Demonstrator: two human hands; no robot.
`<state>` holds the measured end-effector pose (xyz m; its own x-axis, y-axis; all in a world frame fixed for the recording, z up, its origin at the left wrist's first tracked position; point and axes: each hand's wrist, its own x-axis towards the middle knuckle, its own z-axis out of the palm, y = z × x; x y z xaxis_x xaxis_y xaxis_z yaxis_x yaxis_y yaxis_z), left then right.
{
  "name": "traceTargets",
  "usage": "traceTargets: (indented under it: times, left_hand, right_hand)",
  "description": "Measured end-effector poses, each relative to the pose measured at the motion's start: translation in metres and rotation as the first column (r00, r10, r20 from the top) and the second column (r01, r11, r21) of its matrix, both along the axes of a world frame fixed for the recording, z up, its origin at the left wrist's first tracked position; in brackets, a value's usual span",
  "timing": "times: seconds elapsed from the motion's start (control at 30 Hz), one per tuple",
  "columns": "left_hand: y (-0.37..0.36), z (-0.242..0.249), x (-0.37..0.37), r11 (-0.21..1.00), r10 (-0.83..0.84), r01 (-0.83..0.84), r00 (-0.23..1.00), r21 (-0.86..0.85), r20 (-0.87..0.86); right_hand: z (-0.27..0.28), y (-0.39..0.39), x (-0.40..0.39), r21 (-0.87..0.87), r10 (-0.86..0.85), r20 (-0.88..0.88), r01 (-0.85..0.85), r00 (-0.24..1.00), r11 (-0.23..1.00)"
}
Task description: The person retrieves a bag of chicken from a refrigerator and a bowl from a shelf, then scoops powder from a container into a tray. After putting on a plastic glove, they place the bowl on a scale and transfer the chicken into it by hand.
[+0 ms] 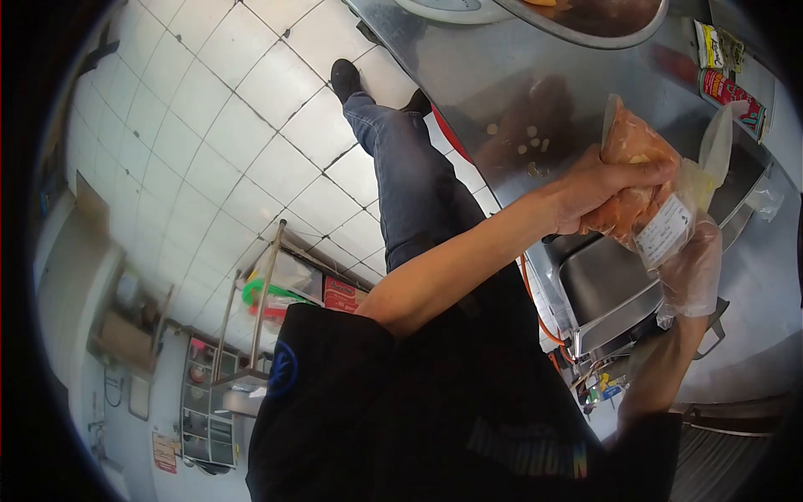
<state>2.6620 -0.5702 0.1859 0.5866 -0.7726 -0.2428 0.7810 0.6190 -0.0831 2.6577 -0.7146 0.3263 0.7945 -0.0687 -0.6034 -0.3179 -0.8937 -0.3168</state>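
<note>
A clear plastic bag of orange-red raw meat (631,138), with a white printed label (665,230), is held up over the steel counter. My bare left hand (598,188) is closed round the meat-filled part, thumb across its front. A loose clear plastic glove covers my right hand (694,263), which grips the bag's other end near the label. Its fingers are partly hidden by the bag and the wrinkled film. A whitish flap of plastic (721,146) sticks up beside the bag. Below my hands is a rectangular steel pan (606,280).
Several small pale round slices (534,144) lie on the steel counter (468,75). A large metal bowl (648,33) is at the top edge. Yellow and red packets (732,96) lie at the right. A shelf rack (259,335) stands on the tiled floor (242,109).
</note>
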Motion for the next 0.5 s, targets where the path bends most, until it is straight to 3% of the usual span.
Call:
traceTargets:
  times: [0.03,0.07,0.1,0.17,0.2,0.27,0.3,0.33,0.37,0.4,0.43,0.47,0.5]
  left_hand:
    - [0.002,0.000,-0.001,1.000,-0.013,0.013,1.000,-0.009,0.018]
    - [0.003,0.001,-0.001,0.999,-0.029,0.029,0.999,-0.021,0.036]
    - [0.002,0.001,-0.003,0.999,-0.027,0.028,0.999,-0.026,0.040]
    - [-0.001,-0.002,-0.006,1.000,-0.021,0.021,1.000,-0.023,-0.020]
    - [0.000,-0.003,-0.006,0.999,-0.020,0.019,1.000,-0.029,-0.017]
    - [0.007,-0.006,0.000,0.988,-0.080,0.069,0.994,-0.140,-0.070]
    - [0.009,-0.006,0.002,0.985,-0.079,0.070,0.996,-0.156,-0.050]
    - [0.011,-0.005,0.002,0.990,-0.083,0.074,0.994,-0.117,-0.073]
    - [0.012,-0.003,0.002,0.994,-0.086,0.079,0.992,-0.079,-0.097]
    - [0.014,-0.001,0.004,0.992,-0.088,0.080,0.993,-0.099,-0.076]
    - [0.016,0.001,0.004,0.989,-0.103,0.090,0.989,-0.120,-0.106]
    - [0.018,0.002,0.004,0.985,-0.122,0.102,0.983,-0.139,-0.140]
    - [0.018,0.003,0.003,0.983,-0.122,0.103,0.985,-0.150,-0.125]
  right_hand:
    - [-0.005,-0.004,-0.003,0.209,-0.330,-0.055,0.334,0.942,0.919]
    - [-0.008,-0.009,-0.007,0.378,-0.604,-0.173,0.619,0.778,0.689]
    - [-0.010,-0.018,-0.012,0.377,-0.604,-0.166,0.616,0.779,0.692]
    - [-0.012,-0.037,-0.019,0.361,-0.353,0.019,0.323,0.935,0.875]
    - [-0.005,-0.034,-0.016,0.357,-0.352,0.024,0.321,0.936,0.877]
    - [0.013,-0.017,-0.005,0.196,-0.092,0.046,0.081,0.995,0.977]
    - [0.016,-0.005,-0.004,0.181,-0.089,0.066,0.076,0.994,0.981]
    - [0.018,0.011,-0.002,0.401,-0.527,-0.049,0.500,0.848,0.768]
    - [0.021,0.023,0.000,0.534,-0.810,-0.249,0.773,0.531,0.342]
    - [0.025,0.030,0.004,0.541,-0.815,-0.221,0.763,0.535,0.354]
    - [0.029,0.034,0.007,0.252,-0.272,0.069,0.247,0.960,0.936]
    - [0.032,0.039,0.010,-0.192,0.461,0.042,-0.445,0.886,0.874]
    - [0.034,0.043,0.014,-0.210,0.463,0.049,-0.444,0.885,0.871]
